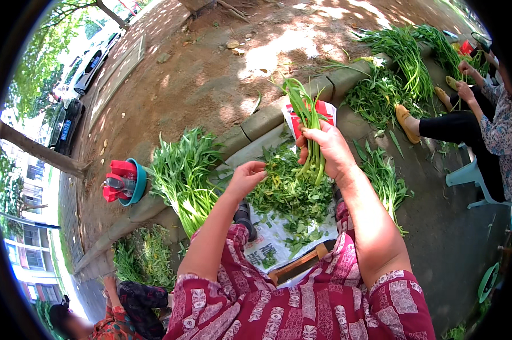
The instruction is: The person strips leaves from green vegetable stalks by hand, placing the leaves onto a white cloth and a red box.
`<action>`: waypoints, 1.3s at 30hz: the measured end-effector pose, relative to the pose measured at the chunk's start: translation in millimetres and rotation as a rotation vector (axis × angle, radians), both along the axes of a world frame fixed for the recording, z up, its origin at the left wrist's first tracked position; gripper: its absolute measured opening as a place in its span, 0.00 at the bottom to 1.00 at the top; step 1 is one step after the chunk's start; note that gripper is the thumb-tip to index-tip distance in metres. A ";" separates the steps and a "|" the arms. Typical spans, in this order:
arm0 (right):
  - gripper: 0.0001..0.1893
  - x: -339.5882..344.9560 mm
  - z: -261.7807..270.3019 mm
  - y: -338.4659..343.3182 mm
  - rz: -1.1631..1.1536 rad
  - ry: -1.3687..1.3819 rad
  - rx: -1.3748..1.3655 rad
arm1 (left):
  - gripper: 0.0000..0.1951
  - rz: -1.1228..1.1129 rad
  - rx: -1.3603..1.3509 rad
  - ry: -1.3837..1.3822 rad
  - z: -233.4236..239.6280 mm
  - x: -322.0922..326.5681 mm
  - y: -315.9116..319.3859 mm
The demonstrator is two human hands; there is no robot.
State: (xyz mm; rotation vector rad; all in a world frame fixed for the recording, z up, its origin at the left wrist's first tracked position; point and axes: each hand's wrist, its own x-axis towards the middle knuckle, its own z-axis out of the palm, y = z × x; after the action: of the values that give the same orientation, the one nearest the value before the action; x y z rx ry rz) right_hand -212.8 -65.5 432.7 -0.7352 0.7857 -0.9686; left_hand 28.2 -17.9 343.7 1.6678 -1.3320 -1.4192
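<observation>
My right hand [324, 148] is closed round a bunch of leafy green stems [309, 114], leaves pointing away and stem ends towards me. My left hand [249, 176] is a little to its left, thumb and fingertips close together; whether something small is between them I cannot tell. Beneath both hands lies a heap of torn green leaves [294, 191] on a white printed sheet [277, 242] between my feet. A large bundle of long-leaved greens [188, 178] lies to the left, and a smaller bundle [383, 182] to the right. A red and white bag [328, 111] is behind the held bunch.
A stone kerb [260, 123] crosses in front of me. A teal basin [139, 182] with red bags stands at the left. At the right, a person [494, 123] sits near a pale blue stool [472, 174] and more greens [404, 59]. Another person [111, 314] is at lower left.
</observation>
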 end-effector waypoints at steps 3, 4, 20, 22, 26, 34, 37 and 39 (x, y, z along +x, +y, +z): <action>0.10 12.8 1.2 1.3 0.074 -0.034 0.029 | 0.13 0.075 -0.157 0.254 52.3 -9.3 33.4; 0.10 20.0 2.6 3.3 0.097 -0.048 0.052 | 0.12 0.091 -0.190 0.302 56.2 -9.9 42.8; 0.06 63.7 2.6 15.7 0.164 -0.040 0.100 | 0.18 0.062 -0.039 0.337 17.5 -43.3 43.5; 0.06 66.7 5.0 15.3 0.184 -0.026 0.037 | 0.17 -0.066 -0.324 -0.089 9.1 -34.3 39.6; 0.06 47.1 16.9 4.2 0.233 -0.029 -0.073 | 0.17 0.219 -0.054 0.223 29.9 -42.6 34.0; 0.06 -143.9 -29.2 -8.3 -0.036 0.400 -0.031 | 0.20 0.362 -0.004 0.347 20.4 -24.4 32.7; 0.06 -231.4 -88.4 36.3 -0.195 0.654 0.140 | 0.20 0.388 0.012 0.398 16.4 -19.0 37.5; 0.05 -277.0 -118.7 75.8 -0.302 0.747 0.296 | 0.20 0.400 0.022 0.428 18.1 -20.6 41.1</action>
State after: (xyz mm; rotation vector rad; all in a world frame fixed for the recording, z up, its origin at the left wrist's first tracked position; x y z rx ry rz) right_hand -489.8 10.3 314.0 -0.7302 1.6940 -0.8079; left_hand 7.6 23.2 361.8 1.4337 -0.7038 -1.4388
